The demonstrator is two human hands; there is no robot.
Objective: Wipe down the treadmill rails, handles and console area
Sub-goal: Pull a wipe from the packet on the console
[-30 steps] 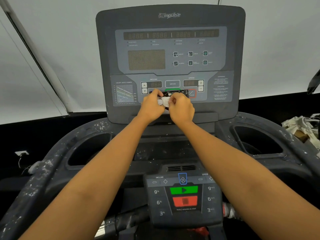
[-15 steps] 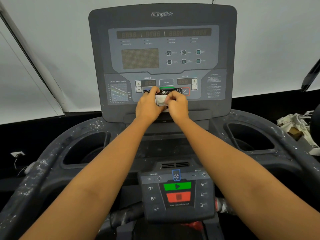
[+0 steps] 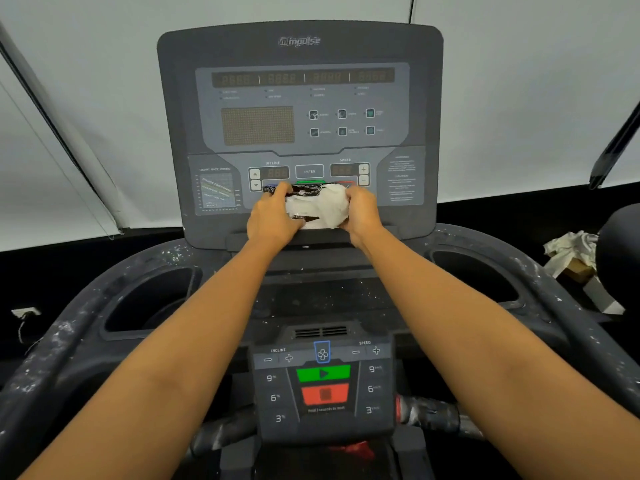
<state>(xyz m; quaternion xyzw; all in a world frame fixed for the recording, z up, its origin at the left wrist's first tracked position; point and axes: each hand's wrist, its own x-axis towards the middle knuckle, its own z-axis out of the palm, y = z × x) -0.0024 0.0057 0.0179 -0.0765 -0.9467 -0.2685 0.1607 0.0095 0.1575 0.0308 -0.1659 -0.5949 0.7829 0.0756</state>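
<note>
The dark grey treadmill console [image 3: 299,98] stands upright in front of me. Low against its button row, my left hand [image 3: 273,216] grips a black wipes packet [image 3: 304,192]. My right hand [image 3: 362,213] pinches a white wipe [image 3: 327,206] that stretches out of the packet between the two hands. Speckled dusty side rails [image 3: 62,344] curve down both sides, and a lower control pad [image 3: 323,382] with green and red buttons sits near me. A front handle bar [image 3: 429,410] shows white smears.
Cup-holder recesses [image 3: 149,299] lie on either side of the console base. Crumpled white rags and a box [image 3: 571,254] sit on the floor at the right. A dark bar [image 3: 613,143] slants in at the right edge. A wall socket [image 3: 24,311] is at the left.
My hands have drawn apart, and the white wipe now spreads much wider out of the packet. The camera view has shifted slightly.
</note>
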